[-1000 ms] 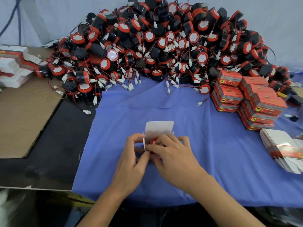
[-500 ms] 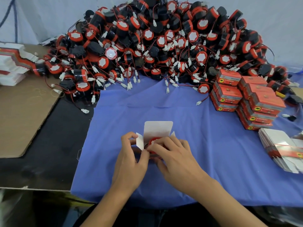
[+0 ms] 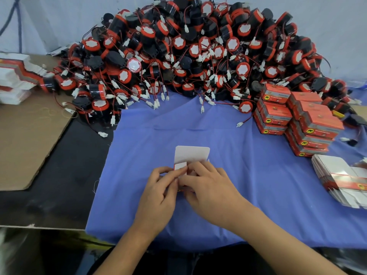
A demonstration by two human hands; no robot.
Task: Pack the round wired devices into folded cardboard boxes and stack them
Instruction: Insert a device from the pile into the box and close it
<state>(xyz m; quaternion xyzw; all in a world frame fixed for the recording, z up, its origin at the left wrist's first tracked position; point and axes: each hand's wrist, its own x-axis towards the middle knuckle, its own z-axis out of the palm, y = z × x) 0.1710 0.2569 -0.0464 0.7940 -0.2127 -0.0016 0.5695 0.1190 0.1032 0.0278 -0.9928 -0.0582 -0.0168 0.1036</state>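
A small cardboard box stands on the blue cloth in front of me, its white lid flap sticking up. My left hand holds its left side, thumb pressing a side flap inward. My right hand covers the box's right and front, fingers curled over it. The round device inside is hidden by my fingers. A big heap of black and red round wired devices fills the back of the table. Packed red boxes are stacked at the right.
Flat unfolded box blanks lie at the right edge. More blanks are piled at the far left beside a brown cardboard sheet. Loose white connectors trail onto the cloth.
The left side flap, open half a second ago, is now folded in over the device. Both hands stayed on the box.
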